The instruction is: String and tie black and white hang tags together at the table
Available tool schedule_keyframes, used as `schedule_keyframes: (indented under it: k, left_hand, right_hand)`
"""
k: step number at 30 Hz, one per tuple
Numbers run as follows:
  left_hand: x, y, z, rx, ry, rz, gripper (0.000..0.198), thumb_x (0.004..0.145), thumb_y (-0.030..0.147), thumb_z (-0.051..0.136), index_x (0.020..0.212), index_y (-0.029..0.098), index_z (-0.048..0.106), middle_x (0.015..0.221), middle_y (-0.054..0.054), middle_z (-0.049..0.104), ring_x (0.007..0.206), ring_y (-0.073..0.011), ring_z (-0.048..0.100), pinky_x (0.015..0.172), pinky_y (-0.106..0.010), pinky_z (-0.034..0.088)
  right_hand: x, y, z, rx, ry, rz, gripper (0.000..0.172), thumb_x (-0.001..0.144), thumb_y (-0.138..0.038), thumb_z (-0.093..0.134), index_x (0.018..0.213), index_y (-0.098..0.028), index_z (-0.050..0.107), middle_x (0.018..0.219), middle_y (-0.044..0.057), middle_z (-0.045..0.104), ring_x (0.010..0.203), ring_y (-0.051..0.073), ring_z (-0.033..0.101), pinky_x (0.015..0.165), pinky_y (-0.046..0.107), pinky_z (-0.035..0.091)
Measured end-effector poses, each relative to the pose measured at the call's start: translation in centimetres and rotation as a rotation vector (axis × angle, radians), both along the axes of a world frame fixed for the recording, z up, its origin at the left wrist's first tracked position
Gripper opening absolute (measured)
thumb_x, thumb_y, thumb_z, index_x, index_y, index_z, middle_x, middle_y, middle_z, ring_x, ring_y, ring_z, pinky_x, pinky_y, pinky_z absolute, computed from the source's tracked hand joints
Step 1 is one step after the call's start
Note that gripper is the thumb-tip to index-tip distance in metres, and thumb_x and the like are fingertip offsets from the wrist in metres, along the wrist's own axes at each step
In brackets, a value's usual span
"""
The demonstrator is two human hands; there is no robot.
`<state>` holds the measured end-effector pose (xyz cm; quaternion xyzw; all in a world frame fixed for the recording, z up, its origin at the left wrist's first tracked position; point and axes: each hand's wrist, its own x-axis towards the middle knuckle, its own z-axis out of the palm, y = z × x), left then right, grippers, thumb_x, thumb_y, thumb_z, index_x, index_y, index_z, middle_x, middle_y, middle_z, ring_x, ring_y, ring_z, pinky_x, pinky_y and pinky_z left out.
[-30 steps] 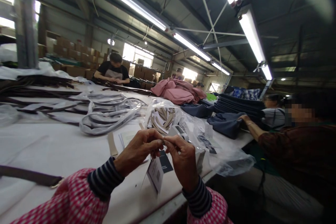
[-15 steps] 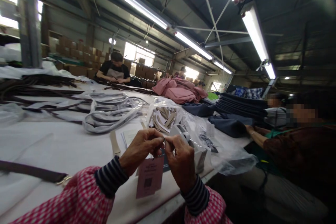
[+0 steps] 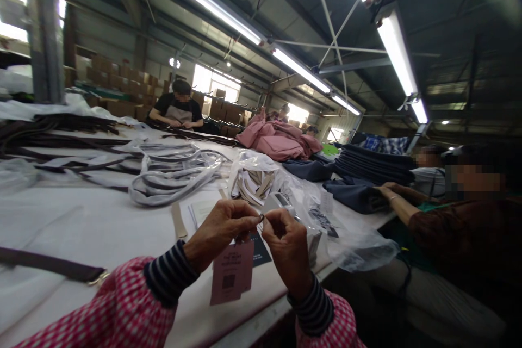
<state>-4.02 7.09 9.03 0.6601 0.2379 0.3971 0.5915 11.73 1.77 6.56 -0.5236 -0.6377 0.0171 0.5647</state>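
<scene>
My left hand [image 3: 222,228] and my right hand [image 3: 287,242] meet fingertip to fingertip above the white table [image 3: 81,228]. Both pinch a small fastener or string that is too small to name. From it a pink hang tag [image 3: 231,273] with a printed code hangs down below my left hand. A dark blue tag [image 3: 259,253] hangs behind it, partly hidden. Both wrists show striped cuffs under pink checked sleeves.
Behind my hands lie a clear bag of beige strips [image 3: 255,182], bagged grey straps [image 3: 171,174], a brown belt [image 3: 49,265], pink garments [image 3: 279,144] and stacked dark garments [image 3: 371,166]. A person [image 3: 460,217] sits at the right with a hand on dark cloth; another person [image 3: 177,109] works at the far end.
The hang tag has turned from its white side to its pink side and now hangs still. My right hand has shifted slightly right, fingertips still pinched together with the left.
</scene>
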Motion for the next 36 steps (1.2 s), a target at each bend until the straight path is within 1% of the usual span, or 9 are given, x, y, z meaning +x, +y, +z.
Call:
schedule_keyframes:
  k: [3, 6, 9, 13, 20, 24, 28, 32, 36]
  left_hand:
    - [-0.08, -0.03, 0.01, -0.005, 0.017, -0.020, 0.028, 0.068, 0.030, 0.077, 0.086, 0.009, 0.072, 0.070, -0.005, 0.069, 0.056, -0.0110, 0.056, 0.053, -0.020, 0.040]
    - [-0.05, -0.01, -0.30, 0.020, 0.035, -0.009, 0.023, 0.068, 0.025, 0.074, 0.087, 0.011, 0.071, 0.068, -0.002, 0.068, 0.057, -0.0106, 0.056, 0.052, -0.020, 0.039]
    - [0.02, -0.05, -0.49, 0.053, 0.066, 0.024, 0.020, 0.069, 0.027, 0.072, 0.081, 0.011, 0.070, 0.061, -0.001, 0.064, 0.053, -0.0115, 0.055, 0.050, -0.020, 0.038]
    - [-0.07, -0.05, -0.33, 0.107, 0.124, 0.073, 0.022, 0.073, 0.032, 0.069, 0.079, 0.011, 0.069, 0.067, -0.004, 0.068, 0.055, -0.0141, 0.058, 0.049, -0.023, 0.041]
    - [-0.38, -0.08, -0.16, 0.277, 0.188, 0.057, 0.020, 0.083, 0.031, 0.064, 0.075, 0.014, 0.071, 0.062, 0.001, 0.063, 0.054, -0.0089, 0.050, 0.053, -0.020, 0.037]
    - [-0.37, -0.31, -0.12, 0.326, 0.217, 0.061, 0.025, 0.086, 0.035, 0.063, 0.076, 0.015, 0.073, 0.056, 0.002, 0.058, 0.055, -0.0098, 0.050, 0.054, -0.020, 0.036]
    - [-0.26, -0.33, -0.05, 0.290, 0.223, 0.046, 0.029, 0.086, 0.041, 0.061, 0.084, 0.015, 0.074, 0.053, 0.003, 0.052, 0.050, -0.0112, 0.047, 0.051, -0.022, 0.035]
    - [-0.29, -0.26, 0.03, 0.349, 0.191, 0.039, 0.026, 0.085, 0.037, 0.063, 0.081, 0.015, 0.076, 0.067, -0.001, 0.063, 0.065, -0.0134, 0.054, 0.063, -0.022, 0.041]
    - [-0.45, -0.33, -0.04, 0.281, 0.217, 0.034, 0.029, 0.086, 0.041, 0.062, 0.082, 0.015, 0.074, 0.053, 0.003, 0.054, 0.049, -0.0103, 0.048, 0.051, -0.021, 0.035]
  right_hand:
    - [0.09, -0.38, 0.20, -0.048, 0.097, 0.058, 0.010, 0.083, -0.024, 0.060, 0.077, -0.016, 0.061, 0.062, -0.002, 0.057, 0.056, 0.011, 0.050, 0.053, 0.022, 0.039]
    - [-0.09, -0.70, 0.31, -0.068, 0.164, 0.092, 0.010, 0.082, -0.024, 0.062, 0.076, -0.015, 0.061, 0.062, -0.003, 0.057, 0.055, 0.010, 0.051, 0.052, 0.021, 0.040]
    - [-0.26, -0.82, 0.32, -0.085, 0.200, 0.121, 0.009, 0.081, -0.023, 0.061, 0.077, -0.015, 0.062, 0.064, -0.001, 0.060, 0.056, 0.010, 0.053, 0.053, 0.021, 0.041]
    - [-0.32, -0.79, 0.37, -0.087, 0.222, 0.134, 0.008, 0.080, -0.022, 0.061, 0.077, -0.015, 0.062, 0.063, -0.002, 0.060, 0.055, 0.010, 0.053, 0.052, 0.020, 0.041]
    - [0.07, -0.64, 0.61, -0.085, 0.278, 0.168, 0.009, 0.079, -0.023, 0.062, 0.075, -0.015, 0.061, 0.058, -0.005, 0.054, 0.050, 0.008, 0.048, 0.049, 0.019, 0.039]
    - [0.19, -0.67, 0.63, -0.082, 0.260, 0.166, 0.009, 0.080, -0.023, 0.061, 0.075, -0.015, 0.060, 0.058, -0.004, 0.054, 0.050, 0.008, 0.048, 0.049, 0.019, 0.038]
    - [-0.02, -0.77, 0.61, -0.054, 0.194, 0.140, 0.006, 0.078, -0.020, 0.059, 0.074, -0.015, 0.060, 0.061, -0.003, 0.056, 0.053, 0.009, 0.051, 0.050, 0.019, 0.039]
    - [-0.09, -0.96, 0.33, -0.042, 0.134, 0.115, 0.007, 0.079, -0.020, 0.058, 0.074, -0.015, 0.060, 0.060, -0.003, 0.055, 0.052, 0.009, 0.050, 0.049, 0.019, 0.039]
    - [0.24, -0.97, -0.24, -0.046, 0.116, 0.082, 0.004, 0.079, -0.019, 0.057, 0.076, -0.016, 0.059, 0.061, -0.004, 0.052, 0.053, 0.009, 0.046, 0.050, 0.020, 0.037]
